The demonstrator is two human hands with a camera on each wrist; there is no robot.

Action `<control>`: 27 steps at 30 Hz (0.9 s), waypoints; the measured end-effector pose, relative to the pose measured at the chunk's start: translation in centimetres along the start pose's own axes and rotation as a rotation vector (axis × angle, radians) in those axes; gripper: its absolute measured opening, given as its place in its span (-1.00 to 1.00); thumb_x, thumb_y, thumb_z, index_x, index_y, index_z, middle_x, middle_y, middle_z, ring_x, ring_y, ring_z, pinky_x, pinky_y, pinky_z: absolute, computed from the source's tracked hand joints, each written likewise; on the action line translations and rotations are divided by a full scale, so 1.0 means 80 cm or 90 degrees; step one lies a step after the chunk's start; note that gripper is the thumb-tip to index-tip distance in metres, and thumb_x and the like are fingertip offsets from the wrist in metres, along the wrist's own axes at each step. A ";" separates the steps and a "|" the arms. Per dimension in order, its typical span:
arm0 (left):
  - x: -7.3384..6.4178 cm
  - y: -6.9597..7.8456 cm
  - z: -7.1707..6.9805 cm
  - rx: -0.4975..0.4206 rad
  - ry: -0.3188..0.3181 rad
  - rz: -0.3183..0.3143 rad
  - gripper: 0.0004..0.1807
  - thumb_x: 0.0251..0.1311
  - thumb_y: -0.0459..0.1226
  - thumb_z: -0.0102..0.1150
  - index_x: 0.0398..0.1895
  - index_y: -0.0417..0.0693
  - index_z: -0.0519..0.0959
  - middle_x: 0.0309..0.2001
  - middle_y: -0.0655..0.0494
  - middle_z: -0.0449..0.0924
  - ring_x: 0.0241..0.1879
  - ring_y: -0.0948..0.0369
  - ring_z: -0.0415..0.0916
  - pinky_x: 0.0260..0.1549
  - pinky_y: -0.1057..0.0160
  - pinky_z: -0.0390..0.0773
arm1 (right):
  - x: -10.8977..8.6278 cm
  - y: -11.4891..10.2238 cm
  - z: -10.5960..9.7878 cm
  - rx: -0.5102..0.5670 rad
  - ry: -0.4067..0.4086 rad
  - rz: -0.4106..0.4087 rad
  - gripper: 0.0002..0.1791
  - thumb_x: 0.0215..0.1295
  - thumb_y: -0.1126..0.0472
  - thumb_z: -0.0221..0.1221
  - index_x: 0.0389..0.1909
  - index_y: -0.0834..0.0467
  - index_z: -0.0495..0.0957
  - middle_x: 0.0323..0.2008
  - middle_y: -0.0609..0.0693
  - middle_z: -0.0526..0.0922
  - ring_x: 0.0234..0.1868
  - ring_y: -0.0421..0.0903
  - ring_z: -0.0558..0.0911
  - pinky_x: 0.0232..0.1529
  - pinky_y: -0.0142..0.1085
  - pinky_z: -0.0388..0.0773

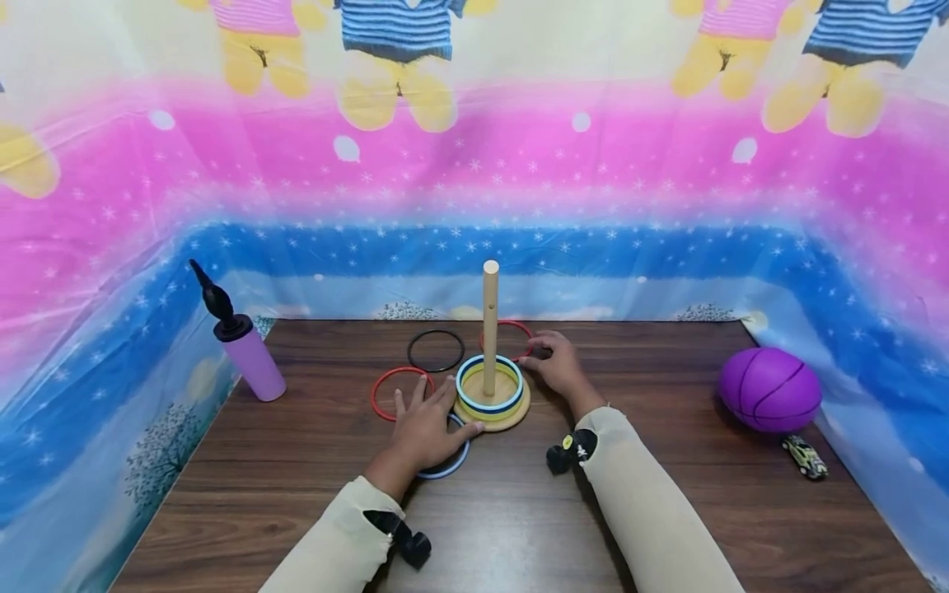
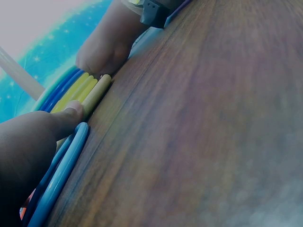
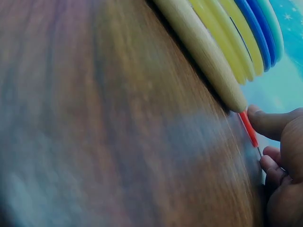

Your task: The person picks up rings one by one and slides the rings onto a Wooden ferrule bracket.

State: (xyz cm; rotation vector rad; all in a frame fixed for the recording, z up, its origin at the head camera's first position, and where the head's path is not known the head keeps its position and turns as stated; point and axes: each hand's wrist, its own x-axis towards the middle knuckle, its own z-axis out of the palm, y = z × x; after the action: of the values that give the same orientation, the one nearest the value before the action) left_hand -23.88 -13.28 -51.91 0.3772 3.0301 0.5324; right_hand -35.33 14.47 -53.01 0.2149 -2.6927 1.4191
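Cream sleeves (image 1: 648,502), black wrist straps (image 1: 382,521), black cameras (image 1: 418,550)

Well left of the left grip (image 1: 424,428) stands a purple pump (image 1: 254,362); well right of the right grip (image 1: 562,366), a purple ball (image 1: 769,389) beside a toy car (image 1: 805,458).

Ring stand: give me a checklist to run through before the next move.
1. Peg upright: ok.
2. Stacked rings around the peg: ok.
3. Left hand beside the base: ok.
4. Right hand at the rear red ring: ok.
5. Firm pinch on that ring: cannot tell, fingers partly hidden.
6. Every ring on the peg: not ok, black ring and blue ring lie off it too.
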 end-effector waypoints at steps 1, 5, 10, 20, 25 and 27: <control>0.000 0.000 0.001 -0.001 0.002 0.002 0.07 0.41 0.46 0.11 0.79 0.09 0.17 0.75 0.05 0.19 0.78 -0.28 -0.12 0.61 -0.61 -0.21 | 0.000 0.001 0.000 -0.005 -0.001 -0.008 -0.59 0.44 0.22 0.46 0.22 0.30 0.72 0.53 0.27 0.48 0.50 0.29 0.54 0.49 0.16 0.53; 0.000 0.001 0.001 -0.003 0.003 0.002 0.08 0.42 0.47 0.10 0.79 0.09 0.15 0.75 0.05 0.18 0.78 -0.27 -0.14 0.62 -0.60 -0.24 | -0.003 0.003 -0.002 -0.043 -0.010 -0.040 -0.56 0.45 0.21 0.44 0.26 0.30 0.72 0.54 0.31 0.46 0.55 0.34 0.47 0.53 0.23 0.46; -0.001 0.003 -0.001 -0.003 0.003 -0.003 0.08 0.41 0.47 0.10 0.79 0.08 0.16 0.75 0.04 0.18 0.78 -0.27 -0.13 0.62 -0.60 -0.24 | -0.004 0.003 0.000 -0.087 -0.023 -0.053 -0.56 0.50 0.11 0.42 0.27 0.26 0.74 0.54 0.33 0.46 0.56 0.37 0.44 0.56 0.27 0.40; -0.002 0.001 -0.002 -0.002 0.006 -0.001 0.08 0.41 0.46 0.10 0.79 0.08 0.16 0.74 0.04 0.20 0.78 -0.27 -0.12 0.62 -0.60 -0.23 | 0.001 0.003 0.007 -0.131 0.005 -0.077 -0.71 0.44 0.19 0.45 0.07 0.27 0.80 0.47 0.35 0.52 0.52 0.40 0.44 0.54 0.29 0.38; -0.002 0.000 0.000 -0.005 0.003 0.001 0.08 0.41 0.47 0.11 0.79 0.09 0.17 0.74 0.05 0.20 0.78 -0.27 -0.12 0.62 -0.60 -0.22 | 0.001 0.004 0.008 -0.123 0.024 -0.070 -0.81 0.40 0.19 0.49 -0.25 0.25 0.75 0.41 0.34 0.56 0.50 0.36 0.45 0.56 0.26 0.33; -0.001 0.000 0.001 -0.003 0.006 0.002 0.08 0.41 0.47 0.11 0.79 0.10 0.17 0.74 0.06 0.20 0.78 -0.27 -0.11 0.62 -0.60 -0.22 | 0.001 0.003 0.007 -0.121 0.029 -0.064 -0.79 0.38 0.19 0.51 -0.32 0.23 0.72 0.45 0.35 0.54 0.54 0.37 0.41 0.60 0.26 0.28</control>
State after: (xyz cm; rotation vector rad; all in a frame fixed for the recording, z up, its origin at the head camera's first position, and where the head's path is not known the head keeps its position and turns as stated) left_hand -23.82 -13.26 -51.95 0.3812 3.0366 0.5427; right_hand -35.45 14.17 -53.51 0.2948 -2.7142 1.1200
